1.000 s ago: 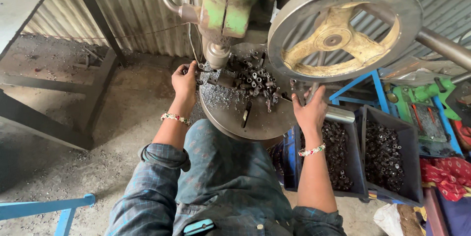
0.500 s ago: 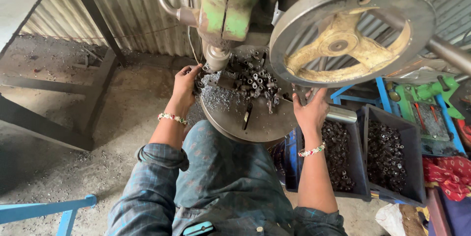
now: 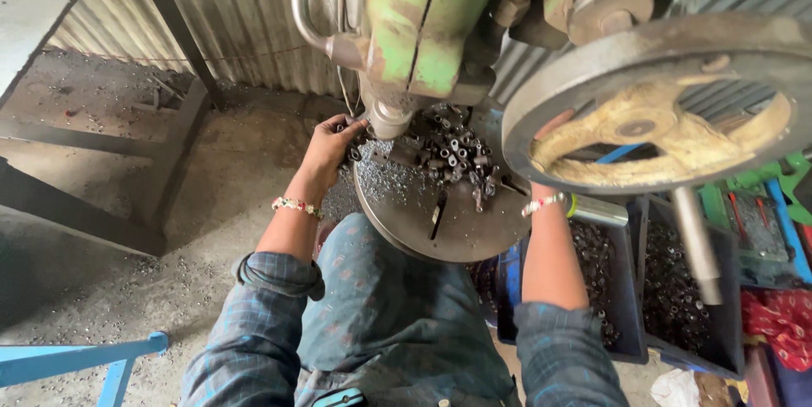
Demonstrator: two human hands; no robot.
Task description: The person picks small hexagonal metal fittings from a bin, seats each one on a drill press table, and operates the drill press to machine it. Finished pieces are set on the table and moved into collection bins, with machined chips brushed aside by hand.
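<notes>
Feeding small metal parts [image 3: 457, 157] under green press [image 3: 423, 26], head view: loose pile sits at round worktop's [image 3: 440, 229] far edge, so plenty left; bins [image 3: 668, 288] at right already hold many pcs. Left hand [image 3: 331, 149] at far-left edge, fingers [image 3: 355, 126] curled, pinching one pc by punch. Right hand hidden behind flywheel [image 3: 660, 111], grip can't tell.

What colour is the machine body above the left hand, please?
Green, with worn, rusty patches: the machine body shows best in the head view.
</notes>
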